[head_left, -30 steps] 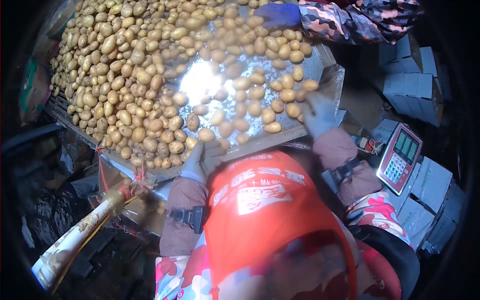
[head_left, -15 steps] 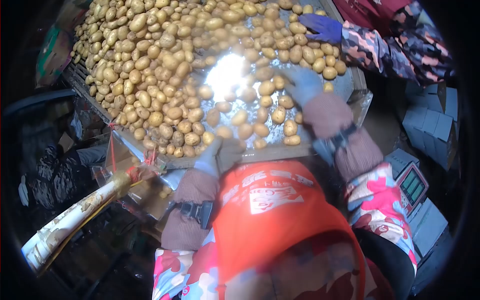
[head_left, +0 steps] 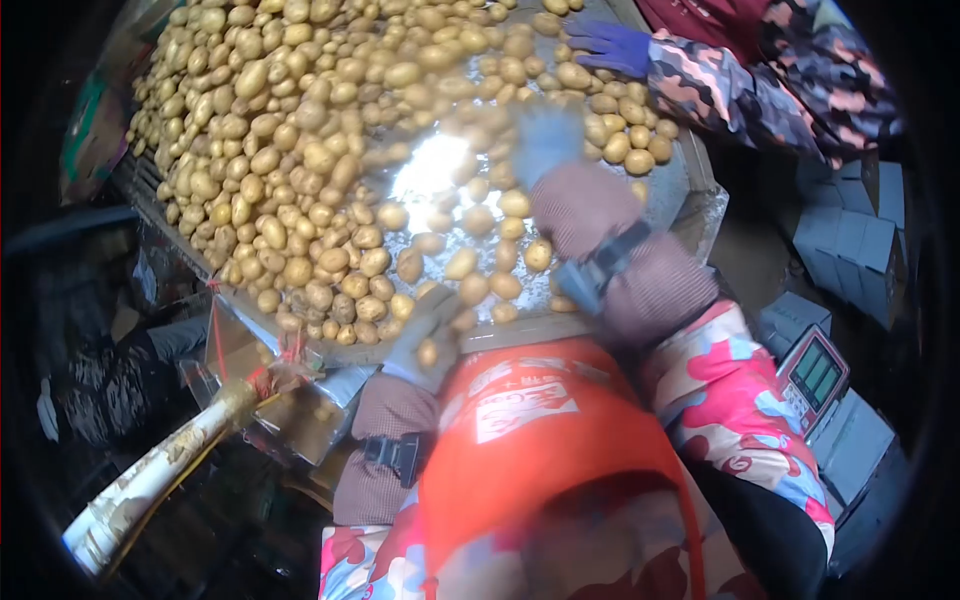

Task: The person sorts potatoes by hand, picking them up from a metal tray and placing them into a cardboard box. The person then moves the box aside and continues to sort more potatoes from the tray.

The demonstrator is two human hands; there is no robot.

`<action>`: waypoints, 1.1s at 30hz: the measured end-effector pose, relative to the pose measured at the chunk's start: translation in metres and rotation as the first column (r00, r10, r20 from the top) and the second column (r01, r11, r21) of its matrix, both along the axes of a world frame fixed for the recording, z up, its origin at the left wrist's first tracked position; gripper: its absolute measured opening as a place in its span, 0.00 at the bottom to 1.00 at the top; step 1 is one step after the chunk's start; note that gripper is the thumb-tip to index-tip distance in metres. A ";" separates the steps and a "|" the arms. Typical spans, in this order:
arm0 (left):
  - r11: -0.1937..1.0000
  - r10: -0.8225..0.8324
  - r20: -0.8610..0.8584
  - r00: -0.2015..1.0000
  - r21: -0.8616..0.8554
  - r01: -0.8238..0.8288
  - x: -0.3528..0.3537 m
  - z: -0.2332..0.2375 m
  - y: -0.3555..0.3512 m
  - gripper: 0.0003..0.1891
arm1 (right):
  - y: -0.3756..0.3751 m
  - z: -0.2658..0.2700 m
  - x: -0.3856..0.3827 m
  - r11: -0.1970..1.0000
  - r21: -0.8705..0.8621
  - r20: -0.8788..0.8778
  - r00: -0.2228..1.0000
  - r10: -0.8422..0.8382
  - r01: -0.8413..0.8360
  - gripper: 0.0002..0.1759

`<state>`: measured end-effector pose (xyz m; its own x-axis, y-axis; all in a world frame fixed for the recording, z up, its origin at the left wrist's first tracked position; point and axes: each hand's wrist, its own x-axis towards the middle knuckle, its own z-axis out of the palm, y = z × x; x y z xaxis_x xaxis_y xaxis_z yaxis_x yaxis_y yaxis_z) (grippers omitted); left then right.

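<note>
Many yellow potatoes [head_left: 262, 160] are heaped on a metal sorting table [head_left: 655, 205], thick on the left and more scattered near me. My left hand [head_left: 425, 335], in a grey glove, is at the table's near edge with its fingers curled. A small potato [head_left: 428, 352] shows against its palm. Farther in, my right hand [head_left: 548, 145] reaches over the scattered potatoes in a blue-grey glove, blurred by motion. Its fingers look stretched out, and no potato can be made out in it.
Another person's purple-gloved hand [head_left: 610, 48] rests by the potatoes at the far right. A white pipe [head_left: 150, 475] and a cardboard box [head_left: 310, 415] are at the lower left. Right of me stand a scale with a green display [head_left: 815, 375] and white boxes [head_left: 850, 235].
My right hand has swept left and farther in over the potatoes. My left hand has turned, and a potato now shows at its palm. The view has shifted slightly.
</note>
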<state>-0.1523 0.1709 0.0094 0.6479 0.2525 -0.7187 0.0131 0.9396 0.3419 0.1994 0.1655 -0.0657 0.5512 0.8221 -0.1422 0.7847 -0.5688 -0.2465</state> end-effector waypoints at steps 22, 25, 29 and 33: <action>0.932 -0.118 -0.101 0.988 0.332 0.145 0.007 -0.019 -0.021 0.21 | -0.079 0.040 0.026 0.929 -0.241 0.253 0.942 -0.221 0.283 0.32; 0.998 -0.041 0.068 0.997 0.045 0.038 0.019 -0.019 -0.012 0.26 | -0.092 0.016 -0.020 0.990 -0.130 0.212 0.977 -0.025 0.054 0.31; 0.985 0.116 0.003 0.993 -0.126 -0.115 0.025 0.000 -0.013 0.33 | -0.158 0.002 -0.037 0.942 0.141 0.323 0.914 0.247 -0.305 0.28; 0.959 0.224 0.243 0.944 -0.227 -0.169 0.008 -0.014 -0.008 0.30 | -0.189 0.014 -0.010 0.886 0.259 0.202 0.919 0.340 -0.385 0.24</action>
<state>-0.1447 0.1629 -0.0047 0.7729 0.2631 -0.5774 -0.2437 0.9633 0.1127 0.1890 -0.0235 -0.0514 0.2029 0.9606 0.1898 0.9620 -0.1594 -0.2216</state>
